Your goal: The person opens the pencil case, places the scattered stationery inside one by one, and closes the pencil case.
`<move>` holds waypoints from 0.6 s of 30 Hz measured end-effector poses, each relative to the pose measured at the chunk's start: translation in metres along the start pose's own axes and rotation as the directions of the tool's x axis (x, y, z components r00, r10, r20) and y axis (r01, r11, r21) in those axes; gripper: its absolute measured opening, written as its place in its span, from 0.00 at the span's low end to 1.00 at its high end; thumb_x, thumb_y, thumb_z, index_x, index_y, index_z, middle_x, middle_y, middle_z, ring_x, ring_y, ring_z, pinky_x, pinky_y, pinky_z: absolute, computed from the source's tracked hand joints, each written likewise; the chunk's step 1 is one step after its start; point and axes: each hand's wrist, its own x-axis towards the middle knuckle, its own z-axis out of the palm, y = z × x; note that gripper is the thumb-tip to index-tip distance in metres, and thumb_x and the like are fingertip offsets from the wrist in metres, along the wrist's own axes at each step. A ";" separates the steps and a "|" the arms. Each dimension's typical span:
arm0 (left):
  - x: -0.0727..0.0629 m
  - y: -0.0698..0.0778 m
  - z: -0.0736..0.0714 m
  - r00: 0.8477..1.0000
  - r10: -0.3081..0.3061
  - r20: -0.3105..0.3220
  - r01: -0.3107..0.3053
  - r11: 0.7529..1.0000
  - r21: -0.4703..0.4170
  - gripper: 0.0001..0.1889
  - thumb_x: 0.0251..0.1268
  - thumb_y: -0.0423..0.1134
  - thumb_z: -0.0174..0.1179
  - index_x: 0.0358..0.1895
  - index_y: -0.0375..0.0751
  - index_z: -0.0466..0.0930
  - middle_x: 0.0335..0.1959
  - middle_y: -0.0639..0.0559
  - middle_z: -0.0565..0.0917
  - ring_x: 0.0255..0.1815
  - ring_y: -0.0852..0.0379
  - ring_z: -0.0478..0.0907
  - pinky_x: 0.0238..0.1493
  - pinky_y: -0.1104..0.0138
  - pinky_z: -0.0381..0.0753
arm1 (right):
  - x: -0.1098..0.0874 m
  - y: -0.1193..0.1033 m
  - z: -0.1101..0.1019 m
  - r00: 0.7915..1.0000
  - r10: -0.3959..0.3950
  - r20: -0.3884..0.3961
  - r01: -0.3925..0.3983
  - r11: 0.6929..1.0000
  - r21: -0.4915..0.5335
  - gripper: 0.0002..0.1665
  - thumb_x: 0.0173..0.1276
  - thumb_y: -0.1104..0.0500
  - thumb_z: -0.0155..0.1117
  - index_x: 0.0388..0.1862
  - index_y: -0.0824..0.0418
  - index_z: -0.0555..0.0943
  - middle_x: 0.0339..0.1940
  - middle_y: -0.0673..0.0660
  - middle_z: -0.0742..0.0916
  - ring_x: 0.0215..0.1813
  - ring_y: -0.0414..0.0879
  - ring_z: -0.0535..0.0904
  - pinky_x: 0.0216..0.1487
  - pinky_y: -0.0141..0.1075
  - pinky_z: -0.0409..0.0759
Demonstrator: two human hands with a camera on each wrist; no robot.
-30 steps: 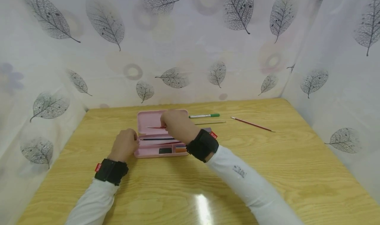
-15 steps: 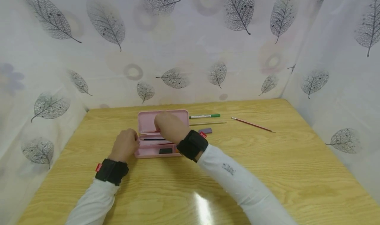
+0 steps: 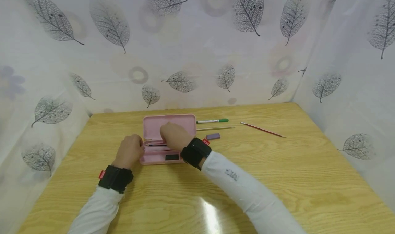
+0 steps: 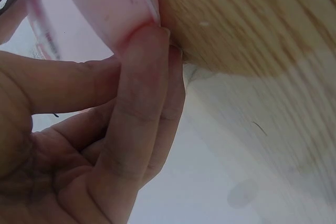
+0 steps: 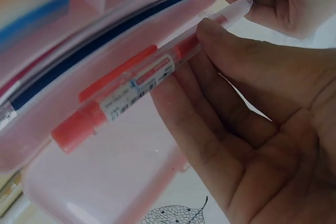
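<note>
An open pink pencil case (image 3: 151, 124) lies on the table with its lid folded back. My left hand (image 3: 129, 151) pinches the case's left end between thumb and fingers; in the left wrist view the fingertips press on its pink wall (image 4: 113, 9). Over the case's back compartment, my right hand (image 3: 176, 136) holds a clear pen with red parts (image 5: 142, 83), a label on its barrel and its clear tip toward my left hand. A dark blue pencil (image 5: 105, 45) lies in the case beside it. The pen is mostly hidden by my hand in the head view.
A dark block (image 3: 172, 157) sits in the case's front compartment. To the right lie a green-capped marker (image 3: 213, 121), a gold-coloured pencil (image 3: 216, 128), a purple eraser (image 3: 213, 136) and a red pencil (image 3: 263, 129). Leaf-patterned cloth (image 3: 197, 49) hangs behind the table.
My right hand has moved left and slightly toward me, bringing the pen from over the lid to the back compartment. The purple eraser has come into fuller view. My left hand stays put.
</note>
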 end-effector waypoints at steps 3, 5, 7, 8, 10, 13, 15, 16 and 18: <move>0.000 0.000 0.000 1.000 -0.006 0.003 0.006 1.000 0.003 0.04 0.67 0.27 0.60 0.39 0.26 0.80 0.28 0.41 0.78 0.28 0.48 0.75 0.28 0.61 0.73 | 0.001 0.000 0.003 1.000 0.017 0.025 -0.017 1.000 0.008 0.07 0.66 0.71 0.67 0.35 0.59 0.84 0.31 0.50 0.84 0.36 0.43 0.79 0.40 0.32 0.79; 0.000 0.000 0.000 1.000 -0.007 0.002 0.007 1.000 0.004 0.04 0.67 0.27 0.60 0.38 0.26 0.80 0.28 0.41 0.78 0.28 0.48 0.75 0.28 0.61 0.73 | 0.002 -0.001 0.004 0.999 0.024 0.034 -0.024 1.000 0.004 0.07 0.66 0.70 0.67 0.36 0.60 0.84 0.32 0.50 0.85 0.36 0.43 0.80 0.41 0.32 0.79; 0.001 -0.001 0.000 1.000 -0.005 0.001 0.005 1.000 0.006 0.04 0.66 0.27 0.60 0.38 0.26 0.80 0.28 0.41 0.78 0.28 0.48 0.75 0.28 0.61 0.72 | 0.003 -0.001 0.005 0.999 0.029 0.040 -0.029 1.000 0.002 0.07 0.66 0.70 0.67 0.35 0.59 0.84 0.32 0.51 0.85 0.37 0.43 0.80 0.41 0.33 0.79; 0.001 -0.001 0.000 1.000 -0.003 0.000 0.003 1.000 0.006 0.04 0.66 0.27 0.60 0.38 0.26 0.80 0.28 0.41 0.78 0.28 0.48 0.75 0.28 0.61 0.72 | 0.004 -0.001 0.005 0.999 0.031 0.042 -0.031 1.000 0.001 0.07 0.66 0.70 0.67 0.35 0.59 0.84 0.33 0.51 0.86 0.37 0.43 0.81 0.41 0.33 0.80; 0.001 -0.001 0.000 1.000 0.003 -0.005 -0.003 1.000 0.003 0.04 0.66 0.26 0.60 0.37 0.26 0.80 0.28 0.41 0.78 0.27 0.48 0.75 0.28 0.61 0.72 | 0.006 -0.001 0.008 0.998 0.034 0.048 -0.034 0.999 -0.008 0.06 0.66 0.69 0.67 0.35 0.59 0.83 0.32 0.51 0.85 0.36 0.43 0.81 0.41 0.33 0.80; 0.001 -0.002 0.000 1.000 0.007 -0.006 -0.007 1.000 0.003 0.04 0.66 0.27 0.60 0.37 0.26 0.80 0.27 0.41 0.78 0.27 0.48 0.75 0.28 0.61 0.72 | 0.008 -0.001 0.011 0.998 0.037 0.054 -0.036 0.999 -0.022 0.06 0.66 0.68 0.67 0.34 0.58 0.82 0.32 0.50 0.85 0.36 0.43 0.81 0.40 0.33 0.80; 0.000 -0.001 0.000 1.000 0.004 -0.003 -0.004 1.000 0.000 0.04 0.66 0.27 0.60 0.38 0.26 0.80 0.28 0.41 0.78 0.27 0.48 0.75 0.28 0.61 0.72 | 0.009 0.000 0.013 0.998 0.039 0.056 -0.038 0.999 -0.033 0.05 0.66 0.68 0.67 0.34 0.58 0.82 0.32 0.50 0.85 0.36 0.42 0.81 0.40 0.33 0.80; 0.000 -0.001 0.000 1.000 0.001 -0.001 -0.001 1.000 -0.001 0.04 0.66 0.27 0.60 0.38 0.26 0.80 0.28 0.41 0.78 0.27 0.48 0.75 0.28 0.61 0.73 | 0.009 0.000 0.014 0.998 0.040 0.056 -0.038 0.999 -0.037 0.05 0.66 0.68 0.67 0.34 0.58 0.82 0.32 0.50 0.85 0.36 0.42 0.81 0.40 0.33 0.80; 0.000 0.000 0.000 1.000 -0.002 -0.002 0.002 1.000 0.001 0.04 0.66 0.27 0.61 0.39 0.26 0.80 0.28 0.41 0.78 0.28 0.48 0.75 0.28 0.61 0.73 | 0.009 0.000 0.015 0.998 0.038 0.053 -0.036 0.998 -0.042 0.05 0.65 0.68 0.66 0.34 0.58 0.82 0.33 0.50 0.85 0.36 0.42 0.81 0.40 0.33 0.80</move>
